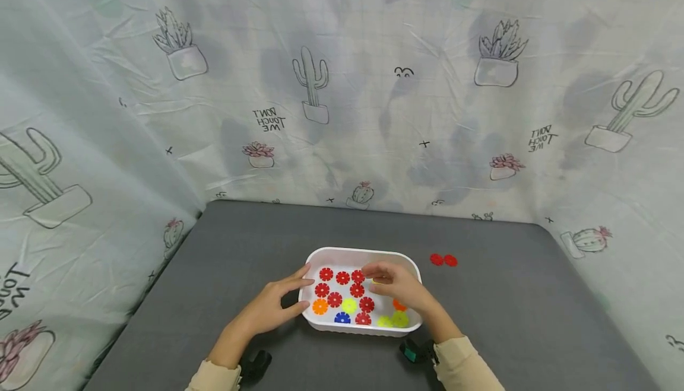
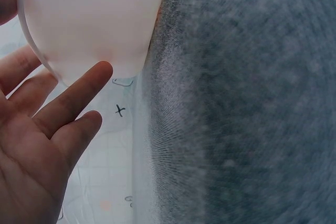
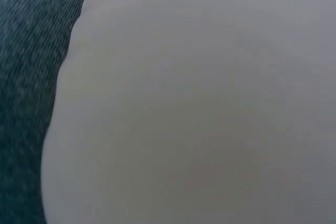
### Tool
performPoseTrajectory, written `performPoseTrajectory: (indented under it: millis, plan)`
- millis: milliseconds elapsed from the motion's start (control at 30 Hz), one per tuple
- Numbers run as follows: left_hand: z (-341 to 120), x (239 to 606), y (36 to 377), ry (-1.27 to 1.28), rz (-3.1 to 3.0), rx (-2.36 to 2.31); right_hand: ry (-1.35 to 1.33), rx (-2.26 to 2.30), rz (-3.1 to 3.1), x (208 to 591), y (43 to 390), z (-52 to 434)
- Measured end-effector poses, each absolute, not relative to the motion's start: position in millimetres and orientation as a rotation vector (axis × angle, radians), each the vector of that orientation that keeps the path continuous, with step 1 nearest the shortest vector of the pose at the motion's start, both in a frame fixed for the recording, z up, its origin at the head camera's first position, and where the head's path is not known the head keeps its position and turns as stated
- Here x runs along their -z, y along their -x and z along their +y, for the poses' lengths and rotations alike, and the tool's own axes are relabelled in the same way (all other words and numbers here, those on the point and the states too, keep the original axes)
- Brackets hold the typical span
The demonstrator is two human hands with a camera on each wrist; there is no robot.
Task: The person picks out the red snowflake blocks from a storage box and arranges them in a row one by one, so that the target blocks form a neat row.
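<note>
**Hands at the white tray of snowflake discs**

Currently the white tray (image 1: 362, 254) sits on the grey table (image 1: 513, 320), lower centre of the head view, holding a scatter of flat discs (image 1: 335, 299) — mostly red, with orange, yellow, green and blue among them. Two red discs (image 1: 443, 260) lie apart on the table, right of the tray.

Left hand (image 1: 272, 308): fingers straight and spread, tips resting against the tray's left wall; it grips nothing. The left wrist view confirms an extended fingertip (image 2: 97, 74) touching the pale wall (image 2: 94, 19).

Right hand (image 1: 398, 284): over the tray's right half, fingers bent downward toward a disc. Whether it pinches one cannot be told — the fingertips hide the contact.

Handling judgement: the discs look thin, light, stiff plastic, best pinched by the notched edge. The tray appears light and likely to slide unless steadied at the wall.

Obscured: the right wrist view shows only blurred pale surface and a strip of table.
</note>
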State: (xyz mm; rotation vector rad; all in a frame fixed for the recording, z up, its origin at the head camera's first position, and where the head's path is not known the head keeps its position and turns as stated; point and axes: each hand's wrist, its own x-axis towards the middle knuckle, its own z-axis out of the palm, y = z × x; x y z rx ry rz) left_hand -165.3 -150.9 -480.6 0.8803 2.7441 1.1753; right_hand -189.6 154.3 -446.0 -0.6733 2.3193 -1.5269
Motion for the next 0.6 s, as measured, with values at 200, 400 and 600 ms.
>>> performPoseTrajectory:
  millis: [200, 400, 600]
  plan:
    - [-151, 480, 167, -0.860, 2.750, -1.173, 0.698, 1.290, 2.354, 466, 200, 156]
    - [-150, 480, 165, -0.862, 2.750, -1.175, 0.754, 1.125, 2.374, 472, 200, 157]
    - [-150, 482, 165, -0.866, 2.757, -1.172, 0.736, 1.077, 2.393, 474, 199, 155]
